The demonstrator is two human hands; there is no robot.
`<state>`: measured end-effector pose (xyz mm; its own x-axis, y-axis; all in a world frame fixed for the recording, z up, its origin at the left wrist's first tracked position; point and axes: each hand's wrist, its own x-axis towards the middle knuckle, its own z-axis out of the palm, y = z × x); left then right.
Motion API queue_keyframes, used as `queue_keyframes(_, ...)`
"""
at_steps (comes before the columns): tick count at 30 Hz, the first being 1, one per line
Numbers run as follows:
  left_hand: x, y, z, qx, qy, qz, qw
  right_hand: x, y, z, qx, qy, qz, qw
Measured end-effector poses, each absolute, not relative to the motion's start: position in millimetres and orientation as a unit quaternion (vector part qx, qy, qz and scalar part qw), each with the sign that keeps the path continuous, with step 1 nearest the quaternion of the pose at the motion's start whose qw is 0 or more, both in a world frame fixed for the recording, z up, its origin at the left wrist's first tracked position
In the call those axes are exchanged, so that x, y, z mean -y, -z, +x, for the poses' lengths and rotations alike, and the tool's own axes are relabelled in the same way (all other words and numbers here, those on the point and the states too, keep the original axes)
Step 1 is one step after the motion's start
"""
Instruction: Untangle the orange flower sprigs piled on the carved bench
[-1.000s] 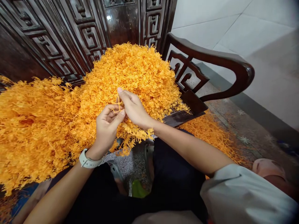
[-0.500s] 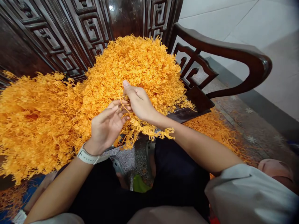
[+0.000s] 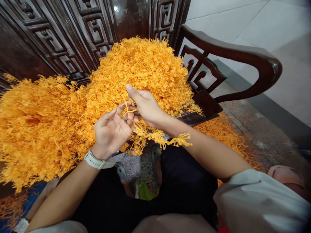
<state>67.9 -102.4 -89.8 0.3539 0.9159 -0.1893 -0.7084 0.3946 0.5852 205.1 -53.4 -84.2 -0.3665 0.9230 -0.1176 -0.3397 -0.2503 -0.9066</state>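
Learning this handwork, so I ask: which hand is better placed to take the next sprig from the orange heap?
Probably the left hand: its palm is open, fingers only loosely at the orange sprig, and the orange heap lies beside it. The right hand pinches that sprig.

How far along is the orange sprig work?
Done: unclear; a thin orange scatter lies beside the chair. In hand: right hand pinches one orange sprig, left hand open under it. Left: likely most; the big heap covers the chair.

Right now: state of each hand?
Left hand: open, palm up, thumb touching the orange sprig.
Right hand: closed, pinching the orange sprig.
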Motion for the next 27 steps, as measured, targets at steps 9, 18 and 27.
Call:
queue_keyframes(9, 101.8, 81.0, 62.9, -0.265, -0.536, 0.208, 0.774, 51.6, 79.7, 201.9, 0.398, -0.752, -0.328, 0.41)
queue_keyframes(18, 101.6, 71.4, 61.8, -0.318, -0.57, 0.221, 0.725, 42.7, 81.2, 201.6, 0.426, -0.746, -0.266, 0.437)
queue_keyframes(27, 108.0, 74.9, 74.9, -0.307, -0.558, 0.301, 0.71, 41.6, 80.0, 205.4, 0.438, -0.705, -0.322, 0.455)
